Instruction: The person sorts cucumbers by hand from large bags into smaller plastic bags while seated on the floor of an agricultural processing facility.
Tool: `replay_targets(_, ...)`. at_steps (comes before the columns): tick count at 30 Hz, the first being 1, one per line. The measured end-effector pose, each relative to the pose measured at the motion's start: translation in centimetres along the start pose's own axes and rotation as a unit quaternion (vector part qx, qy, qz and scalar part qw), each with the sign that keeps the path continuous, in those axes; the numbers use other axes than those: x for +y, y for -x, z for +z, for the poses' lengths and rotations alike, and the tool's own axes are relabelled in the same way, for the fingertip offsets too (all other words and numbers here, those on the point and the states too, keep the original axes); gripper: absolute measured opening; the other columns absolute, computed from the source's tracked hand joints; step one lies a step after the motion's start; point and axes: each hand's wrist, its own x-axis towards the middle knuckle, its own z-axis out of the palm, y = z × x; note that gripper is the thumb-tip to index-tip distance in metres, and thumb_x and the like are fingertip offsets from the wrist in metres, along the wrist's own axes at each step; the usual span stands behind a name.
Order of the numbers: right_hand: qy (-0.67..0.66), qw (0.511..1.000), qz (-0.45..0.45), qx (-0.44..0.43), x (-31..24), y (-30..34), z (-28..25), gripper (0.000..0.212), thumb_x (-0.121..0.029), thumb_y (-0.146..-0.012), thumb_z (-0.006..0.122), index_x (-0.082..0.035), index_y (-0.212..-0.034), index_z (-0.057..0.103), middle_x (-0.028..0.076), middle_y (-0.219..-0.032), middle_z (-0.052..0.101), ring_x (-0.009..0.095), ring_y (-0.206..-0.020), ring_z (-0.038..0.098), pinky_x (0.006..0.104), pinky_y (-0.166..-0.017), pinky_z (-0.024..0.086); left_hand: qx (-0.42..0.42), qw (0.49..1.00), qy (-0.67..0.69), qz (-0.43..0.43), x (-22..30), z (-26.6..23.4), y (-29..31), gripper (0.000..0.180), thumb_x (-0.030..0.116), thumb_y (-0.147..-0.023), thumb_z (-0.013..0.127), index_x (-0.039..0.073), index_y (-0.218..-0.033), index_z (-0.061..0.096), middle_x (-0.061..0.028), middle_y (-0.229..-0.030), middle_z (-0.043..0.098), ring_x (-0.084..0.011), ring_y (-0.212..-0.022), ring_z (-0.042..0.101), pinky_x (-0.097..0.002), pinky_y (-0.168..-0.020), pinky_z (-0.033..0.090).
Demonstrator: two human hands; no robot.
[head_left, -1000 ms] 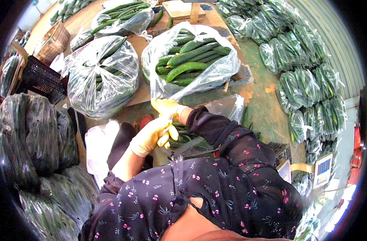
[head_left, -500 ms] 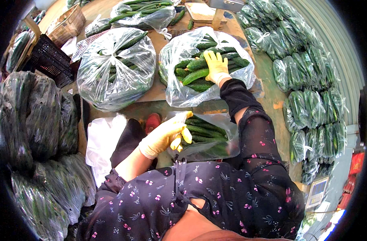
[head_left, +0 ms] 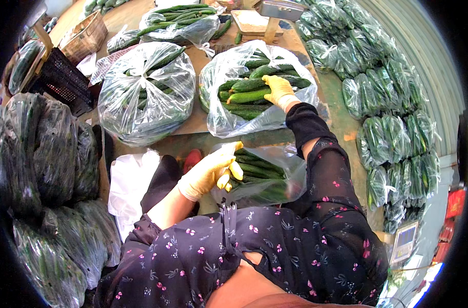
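My right hand (head_left: 280, 92), in a yellow glove, reaches into a large open clear bag (head_left: 218, 126) of cucumbers. Its fingers are closed round the right end of a green cucumber (head_left: 248, 96) that lies on top of the others. Close to my body, my gloved left hand (head_left: 209, 172) has its fingers curled at the left edge of a smaller clear plastic bag (head_left: 290, 192). Several cucumbers (head_left: 259, 168) lie side by side in that bag. The left hand hides part of the bag's rim.
A knotted bag of cucumbers (head_left: 146, 97) stands left of the open one. Behind are another cucumber bag (head_left: 180, 23) and a scale (head_left: 254, 23). Packed bags (head_left: 380, 136) line the right side; large dark bags (head_left: 54, 149) fill the left. White plastic bags (head_left: 134, 179) lie by my leg.
My right hand has gone from spread fingers over the cucumbers to a closed grip at one cucumber's end. That cucumber now lies more level. My left hand stays at the smaller bag.
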Motion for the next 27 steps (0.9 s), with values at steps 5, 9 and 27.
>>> replay_targets(5, 0.009, 0.981, 0.122, -0.152, 0.7, 2.5, 1.1, 0.058, -0.041, -0.071, 0.078, -0.008, -0.116, 0.063, 0.016, -0.113, 0.066, 0.031, -0.108, 0.062, 0.0413, -0.094, 0.047, 0.021, 1.000, -0.012, 0.015, 0.1, -0.1, 0.6, 0.075, 0.043, -0.090, 0.057, 0.000, -0.144, 0.029, -0.0108, -0.085, 0.065, -0.0087, -0.046, 0.046, -0.0241, -0.051, 0.048)
replay_targets(9, -0.104, 0.987, 0.112, -0.057, 2.7, 4.9, 3.5, 0.051, -0.040, -0.070, 0.077, -0.010, -0.110, 0.067, 0.017, -0.111, 0.066, 0.034, -0.105, 0.063, 0.0422, -0.092, 0.048, 0.005, 1.000, 0.008, 0.016, -0.3, -1.0, 0.5, 0.071, 0.040, -0.092, 0.056, 0.002, -0.144, 0.027, -0.0134, -0.086, 0.066, -0.0098, -0.047, 0.048, -0.0254, -0.053, 0.050)
replay_targets(27, -0.789, 0.588, 0.148, -0.097, -1.5, 18.3, -0.7, 0.043, -0.034, -0.100, 0.051, -0.005, -0.130, 0.046, 0.017, -0.104, 0.068, 0.014, -0.076, 0.064, 0.0264, -0.062, 0.054, -0.044, 0.996, 0.072, 0.040, -1.5, -2.8, -0.3, 0.061, 0.038, -0.094, 0.056, 0.010, -0.143, 0.034, -0.0161, -0.089, 0.067, -0.0116, -0.047, 0.049, -0.0304, -0.053, 0.052)
